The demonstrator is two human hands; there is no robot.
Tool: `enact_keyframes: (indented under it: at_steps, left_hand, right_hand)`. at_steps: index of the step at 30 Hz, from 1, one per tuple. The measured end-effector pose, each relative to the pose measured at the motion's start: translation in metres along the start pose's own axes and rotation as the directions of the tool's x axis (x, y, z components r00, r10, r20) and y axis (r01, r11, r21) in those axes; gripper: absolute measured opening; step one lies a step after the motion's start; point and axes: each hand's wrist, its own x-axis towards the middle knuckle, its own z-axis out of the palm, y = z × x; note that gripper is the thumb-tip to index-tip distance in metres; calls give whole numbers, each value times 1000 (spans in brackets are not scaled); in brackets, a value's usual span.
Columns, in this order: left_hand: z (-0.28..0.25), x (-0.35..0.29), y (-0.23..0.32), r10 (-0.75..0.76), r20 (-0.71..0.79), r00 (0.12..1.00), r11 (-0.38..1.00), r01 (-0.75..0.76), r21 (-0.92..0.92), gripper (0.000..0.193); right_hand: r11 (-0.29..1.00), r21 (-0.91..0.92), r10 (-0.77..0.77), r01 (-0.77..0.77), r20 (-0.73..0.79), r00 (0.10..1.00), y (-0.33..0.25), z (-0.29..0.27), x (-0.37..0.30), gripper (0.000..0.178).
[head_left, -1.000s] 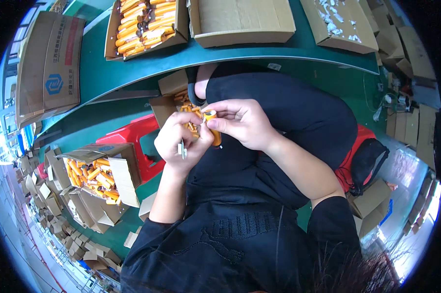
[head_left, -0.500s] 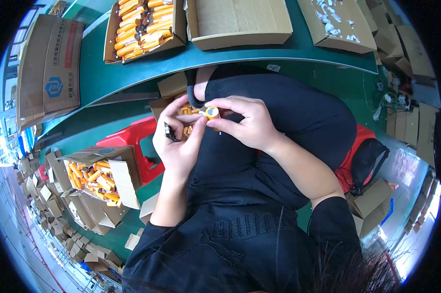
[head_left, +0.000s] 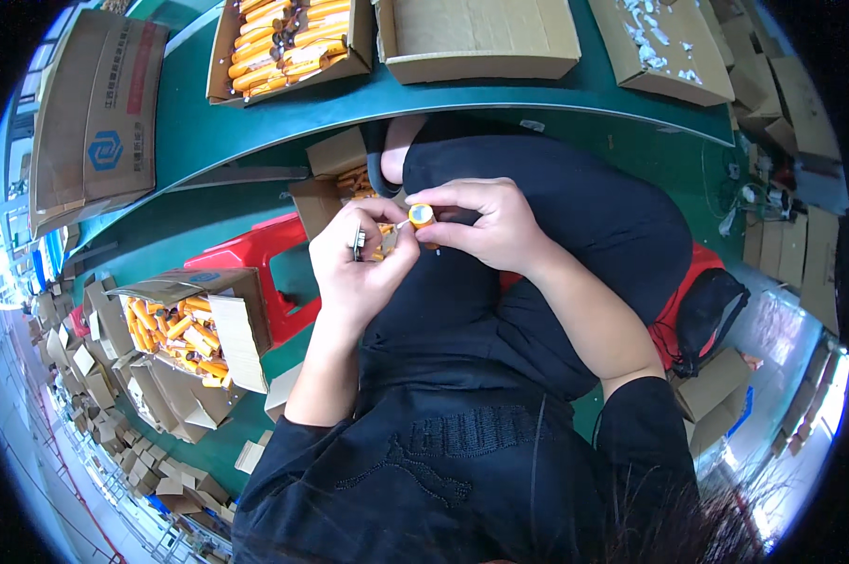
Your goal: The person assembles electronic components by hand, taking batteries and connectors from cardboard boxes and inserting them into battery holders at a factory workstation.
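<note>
Between the thumb and fingers of my right hand (head_left: pixel 488 224) is an orange cylindrical battery (head_left: pixel 422 217), its round whitish end facing up. My left hand (head_left: pixel 363 258) is closed in a pinch right at the battery's left edge. Something small and pale shows between those fingertips, too small to name. A small dark and silver piece (head_left: pixel 359 244) sits against the left fingers; whether it is worn or held I cannot tell. Both hands are above my lap, below the table's edge. The lower part of the battery is hidden by my fingers.
On the green table (head_left: pixel 255 132) stand a carton of orange batteries (head_left: pixel 255 70), an open carton (head_left: pixel 481 68) and one with white scraps (head_left: pixel 664 80). At left are a tall carton (head_left: pixel 95 122), a red stool (head_left: pixel 283 254) and a box of orange batteries (head_left: pixel 175 334).
Both hands and the battery have shifted slightly right in the picture. My left fingers have curled in more closely by the battery's end, and the left hand has turned.
</note>
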Motion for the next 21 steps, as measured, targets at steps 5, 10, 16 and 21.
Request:
enact_keyframes:
  at_steps: [5, 10, 16, 21]
  left_hand:
    - [2, -3, -7, 58, -74, 996, 997, -62, -49, 39]
    - [2, -3, -16, 247, -85, 965, 969, -249, -5, 42]
    - [-1, -4, -20, 362, -87, 928, 928, -368, -65, 45]
    - [-3, -10, -13, 329, -91, 940, 933, -339, -124, 46]
  right_hand:
    - [919, 305, 254, -252, 34, 967, -2, 9, -2, 35]
    - [861, 450, 267, -238, -1, 964, 9, 14, 0, 29]
    - [770, 535, 371, -346, 66, 926, 2, 9, 3, 26]
    - [707, 584, 478, -399, 21, 878, 4, -1, 6, 29]
